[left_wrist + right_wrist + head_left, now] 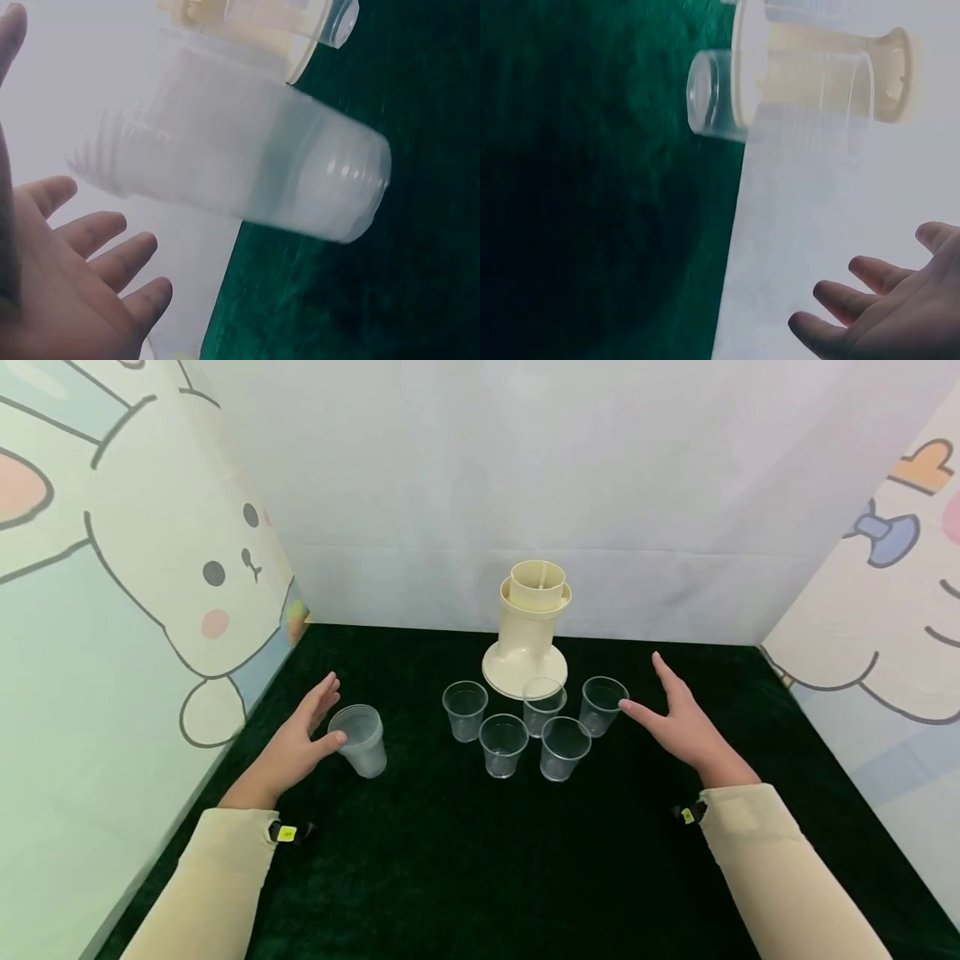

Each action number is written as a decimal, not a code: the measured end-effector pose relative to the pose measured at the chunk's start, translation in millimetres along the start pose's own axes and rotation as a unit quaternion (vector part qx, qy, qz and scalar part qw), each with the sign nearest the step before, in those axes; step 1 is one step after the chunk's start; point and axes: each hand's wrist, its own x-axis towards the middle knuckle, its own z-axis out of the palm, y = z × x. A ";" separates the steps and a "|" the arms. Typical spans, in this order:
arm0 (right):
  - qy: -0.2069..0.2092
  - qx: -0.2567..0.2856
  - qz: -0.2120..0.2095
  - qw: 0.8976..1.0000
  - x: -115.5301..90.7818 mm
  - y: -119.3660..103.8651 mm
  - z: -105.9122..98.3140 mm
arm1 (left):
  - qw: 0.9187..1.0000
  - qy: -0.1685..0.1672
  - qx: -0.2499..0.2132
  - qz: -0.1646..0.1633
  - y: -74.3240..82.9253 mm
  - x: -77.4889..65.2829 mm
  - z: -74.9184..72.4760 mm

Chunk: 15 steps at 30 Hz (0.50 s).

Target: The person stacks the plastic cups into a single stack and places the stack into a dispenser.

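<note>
My left hand (294,750) is spread beside a nested stack of clear plastic cups (363,745), thumb overlapping the rim in the head view. In the left wrist view the fingers (124,259) stand straight, and a gap shows between them and the stack (247,150). My right hand (686,727) holds nothing, its fingers extended. Its thumb tip lies right at the rim of the rightmost single cup (600,714). Several single clear cups, among them a front one (502,747), stand upright in two loose rows between the hands.
A cream plastic stand (525,643) with a round base and a tube-shaped top rises behind the single cups. Dark green cloth (465,868) covers the table. A white curtain (637,485) hangs behind, and cartoon-printed panels (150,568) flank both sides.
</note>
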 end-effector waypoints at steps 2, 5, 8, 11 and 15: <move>-0.003 0.023 0.007 1.000 -0.1 -0.9 4.3 | 1.000 0.003 -0.016 0.001 -0.2 -1.8 3.7; -0.011 0.056 0.020 0.998 -0.3 -1.4 11.2 | 0.999 0.006 -0.033 0.001 -1.4 -2.9 6.9; -0.018 0.083 0.025 0.996 0.3 -1.8 17.5 | 0.999 0.006 -0.043 -0.001 -4.2 -3.0 9.0; -0.016 0.106 0.028 0.994 2.2 -2.0 23.0 | 0.998 0.004 -0.056 -0.006 -7.2 -2.3 10.9; -0.004 0.135 0.035 0.990 5.3 -1.0 28.2 | 0.998 0.001 -0.069 -0.008 -9.6 -1.1 13.6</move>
